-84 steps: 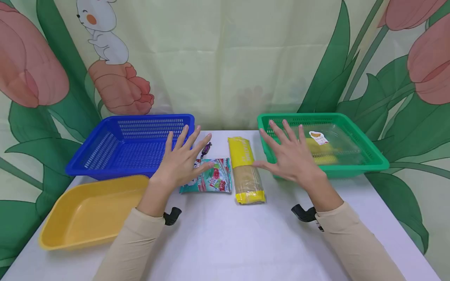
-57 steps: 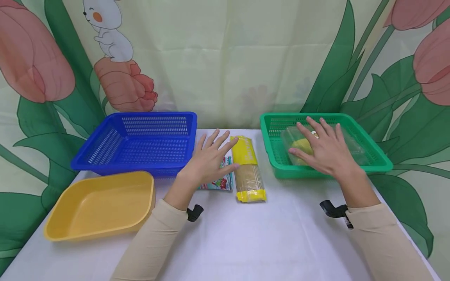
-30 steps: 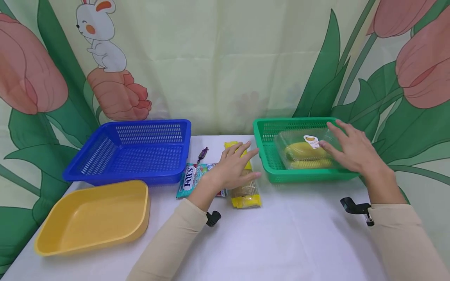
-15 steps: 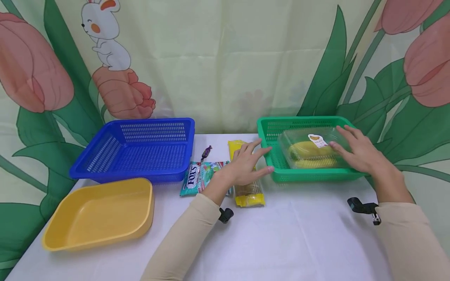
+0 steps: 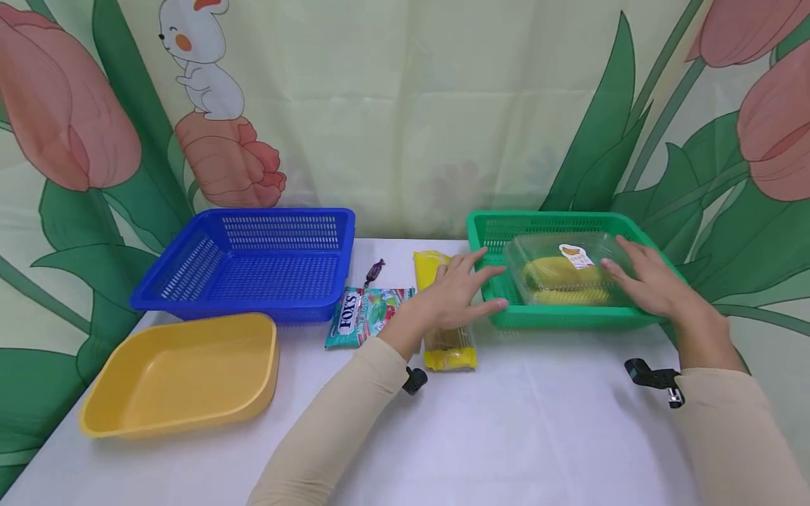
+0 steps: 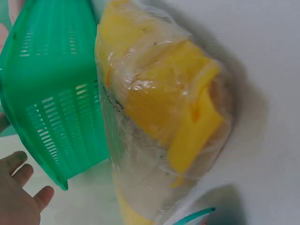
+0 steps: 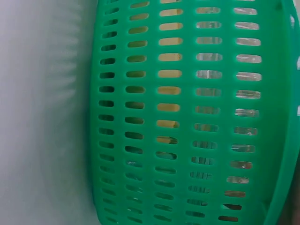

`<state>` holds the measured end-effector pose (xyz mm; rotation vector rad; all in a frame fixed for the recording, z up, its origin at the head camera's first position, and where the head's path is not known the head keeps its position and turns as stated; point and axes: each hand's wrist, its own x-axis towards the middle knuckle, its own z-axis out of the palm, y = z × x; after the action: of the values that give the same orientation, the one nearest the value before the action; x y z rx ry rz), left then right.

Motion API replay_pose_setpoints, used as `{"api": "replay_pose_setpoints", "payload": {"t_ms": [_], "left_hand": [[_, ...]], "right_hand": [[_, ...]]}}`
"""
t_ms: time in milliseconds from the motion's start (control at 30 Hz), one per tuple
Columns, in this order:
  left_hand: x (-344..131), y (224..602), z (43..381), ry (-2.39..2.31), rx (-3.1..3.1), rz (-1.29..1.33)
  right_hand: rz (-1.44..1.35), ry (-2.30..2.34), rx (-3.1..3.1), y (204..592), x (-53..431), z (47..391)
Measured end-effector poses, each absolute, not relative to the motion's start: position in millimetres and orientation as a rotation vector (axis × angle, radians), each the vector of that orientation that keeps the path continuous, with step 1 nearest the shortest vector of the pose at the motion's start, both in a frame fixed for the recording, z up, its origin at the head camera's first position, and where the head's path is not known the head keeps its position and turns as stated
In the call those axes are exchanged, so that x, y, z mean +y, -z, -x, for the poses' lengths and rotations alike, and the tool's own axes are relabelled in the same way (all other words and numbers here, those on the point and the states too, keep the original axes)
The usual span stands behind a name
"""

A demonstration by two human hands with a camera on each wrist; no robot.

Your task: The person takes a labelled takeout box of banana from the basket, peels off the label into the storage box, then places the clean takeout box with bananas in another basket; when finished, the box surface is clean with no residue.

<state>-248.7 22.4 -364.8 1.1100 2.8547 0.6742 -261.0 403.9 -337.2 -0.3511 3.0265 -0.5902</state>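
Between the left hand [image 5: 460,292] and the nearer right hand [image 5: 657,282], both spread in grip, listed one clear lidded box [image 5: 564,268] inside the green basket [image 5: 569,318], with long axis side to side, just left of the latter hand, with contact impossible to tell.

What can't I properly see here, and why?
Head view: middle of the yellow packet, behind the left hand.
Head view: print on the sticker, too small.
Left wrist: most of the teal bag, cut off below.
Right wrist: most of the box, behind the green basket.
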Motion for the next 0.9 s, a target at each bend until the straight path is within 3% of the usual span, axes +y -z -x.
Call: {"api": "replay_pose_setpoints", "payload": {"t_ms": [400, 700, 900], "left_hand": [[25, 364, 256, -0.647, 2.817, -0.939], [23, 366, 258, -0.668, 2.895, -0.816], [22, 362, 260, -0.684, 2.880, -0.849]], "right_hand": [[0.130, 0.510, 2.899, 330, 411, 256], [0.191, 0.897, 2.760, 329, 403, 255], [0.181, 0.804, 2.719, 324, 400, 255]]}}
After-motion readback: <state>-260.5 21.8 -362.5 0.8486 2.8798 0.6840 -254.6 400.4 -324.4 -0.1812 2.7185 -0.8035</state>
